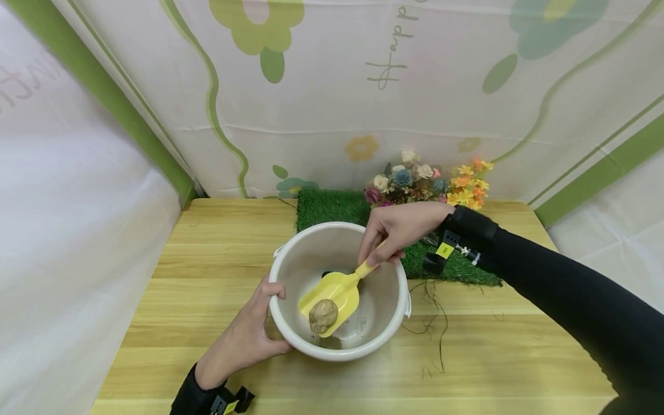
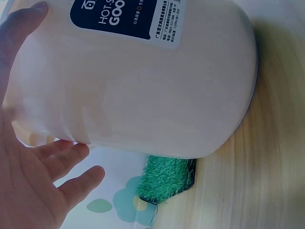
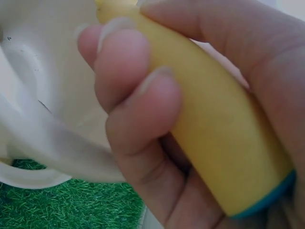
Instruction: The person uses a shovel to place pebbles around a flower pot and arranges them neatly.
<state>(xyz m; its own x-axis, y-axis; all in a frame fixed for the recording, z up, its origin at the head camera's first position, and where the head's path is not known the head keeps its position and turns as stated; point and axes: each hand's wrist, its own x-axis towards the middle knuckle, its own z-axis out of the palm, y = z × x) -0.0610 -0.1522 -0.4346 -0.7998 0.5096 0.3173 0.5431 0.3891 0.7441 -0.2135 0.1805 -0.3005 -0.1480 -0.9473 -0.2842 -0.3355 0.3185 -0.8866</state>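
Note:
A cream-white bucket stands on the table, with a dark printed label on its outer wall. At its left rim my left hand grips, one finger hooked over the edge and the thumb against the outside. My right hand reaches over the far right rim, its fingers wrapped round the handle of a yellow scoop. The scoop tilts down inside the bucket. On its blade lies a rounded brownish lump, like a stone or a potato. Something dark behind the blade is mostly hidden.
A green artificial turf mat lies behind the bucket. Artificial flowers rest at its back, with orange and yellow blooms to the right. Thin dark strands lie on the wooden table. Printed curtains hang behind.

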